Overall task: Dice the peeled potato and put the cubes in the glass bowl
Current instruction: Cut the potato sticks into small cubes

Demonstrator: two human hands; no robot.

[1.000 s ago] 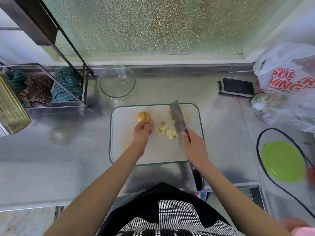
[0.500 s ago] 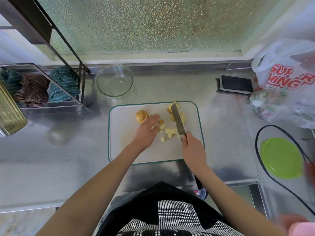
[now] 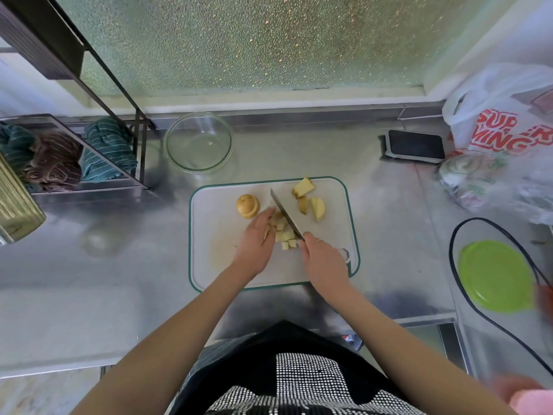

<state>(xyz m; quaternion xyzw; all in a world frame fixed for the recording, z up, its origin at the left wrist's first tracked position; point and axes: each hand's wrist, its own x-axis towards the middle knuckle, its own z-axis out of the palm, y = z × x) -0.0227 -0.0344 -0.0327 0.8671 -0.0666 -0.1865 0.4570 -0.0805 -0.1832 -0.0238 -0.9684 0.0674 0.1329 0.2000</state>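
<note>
Near the middle of the steel table, a white cutting board with a green rim carries all the potato. A pile of potato cubes lies at the board's centre. The left hand rests flat beside the pile, its fingers straight and together, their tips touching the cubes on the pile's left side. The right hand has its fingers curled round the handle of a knife, whose blade runs diagonally toward the board's far edge, just right of the cubes; whether the edge touches the board cannot be told. A rounded potato end with some skin sits just beyond the left hand's fingertips. Three larger potato chunks lie near the board's far right corner, apart from the blade.

The glass bowl stands toward the table's far edge, left of the board and well apart from it, and no cubes are visible in it. A wire rack holding folded cloths stands at the table's far left. A dark phone lies flat toward the far right, beside a white plastic bag. A green lid rests at the right edge
</note>
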